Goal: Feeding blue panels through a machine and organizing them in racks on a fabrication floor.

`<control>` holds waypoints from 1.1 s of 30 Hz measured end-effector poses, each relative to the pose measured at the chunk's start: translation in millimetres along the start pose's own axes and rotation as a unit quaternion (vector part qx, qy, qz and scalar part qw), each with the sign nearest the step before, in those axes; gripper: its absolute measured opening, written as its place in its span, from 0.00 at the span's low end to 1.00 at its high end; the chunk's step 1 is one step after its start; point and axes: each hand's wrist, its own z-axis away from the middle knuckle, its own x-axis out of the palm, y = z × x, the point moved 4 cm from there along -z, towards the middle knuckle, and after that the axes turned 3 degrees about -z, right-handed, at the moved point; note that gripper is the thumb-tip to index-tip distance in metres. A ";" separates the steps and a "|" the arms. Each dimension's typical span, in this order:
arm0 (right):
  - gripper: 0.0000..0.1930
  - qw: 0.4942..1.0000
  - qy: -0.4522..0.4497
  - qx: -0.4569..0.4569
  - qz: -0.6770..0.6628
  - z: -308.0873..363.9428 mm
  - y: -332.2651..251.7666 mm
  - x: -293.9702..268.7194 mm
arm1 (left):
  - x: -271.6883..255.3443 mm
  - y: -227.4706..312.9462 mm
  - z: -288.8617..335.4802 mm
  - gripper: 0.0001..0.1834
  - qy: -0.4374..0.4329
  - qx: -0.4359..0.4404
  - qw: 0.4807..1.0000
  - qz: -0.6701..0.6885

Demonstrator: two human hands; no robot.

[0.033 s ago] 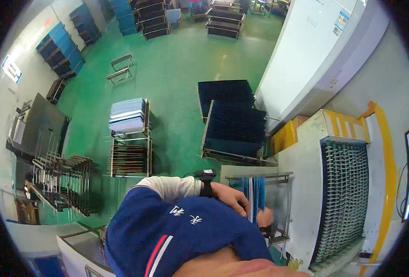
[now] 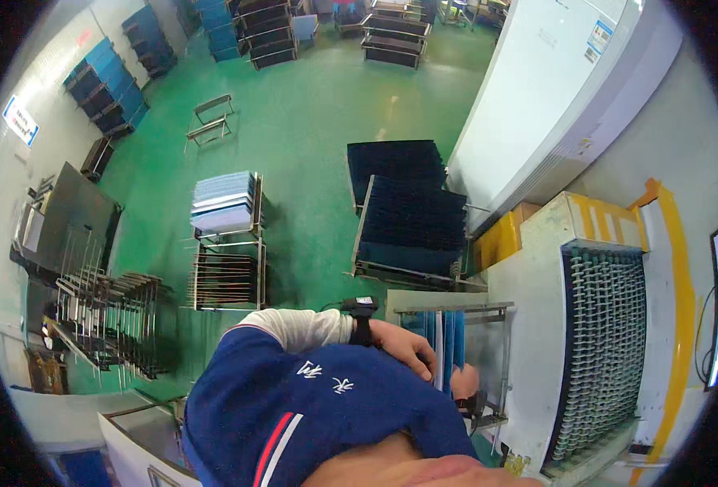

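Observation:
Thin upright panels, a white one (image 2: 438, 341) among blue panels (image 2: 454, 337), stand in a metal rack (image 2: 497, 308) at the lower right of centre. My left hand (image 2: 408, 347) lies at their left side, its fingers bent and close together, the tips by the panels' near edges; what they grip is hidden. To its right, my right hand (image 2: 465, 381) is closed at the near edge of a blue panel, most of its fingers hidden. A black strap with a small device (image 2: 361, 308) sits on my left wrist.
A white machine with rows of rollers (image 2: 602, 357) stands at the right. Racks of dark panels (image 2: 412, 223) are ahead, and a rack of white and blue panels (image 2: 225, 203) is left of them. Wire racks (image 2: 111, 316) stand far left. A tall white cabinet (image 2: 537, 73) rises behind.

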 end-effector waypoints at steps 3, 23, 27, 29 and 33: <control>0.18 0.999 0.002 -0.024 0.020 20.1 -55.0 -63.6 | -1.5 -6.8 0.8 0.22 0.011 0.011 1.000 -0.013; 0.11 0.974 0.207 0.002 -0.092 81.1 -50.1 -290.7 | -2.3 -1.7 -11.0 0.22 0.007 -0.015 1.000 0.024; 0.14 0.850 0.518 -0.028 -0.091 88.3 47.4 -283.7 | -0.9 -7.4 -15.4 0.21 0.007 -0.031 0.999 0.025; 0.17 0.859 0.501 0.007 0.108 85.8 99.9 -272.9 | -0.4 -4.6 -17.6 0.21 -0.005 -0.032 0.999 0.039; 0.12 0.845 0.510 -0.084 -0.137 77.6 114.0 -273.0 | -0.5 -2.5 -17.7 0.22 -0.009 -0.046 0.998 0.036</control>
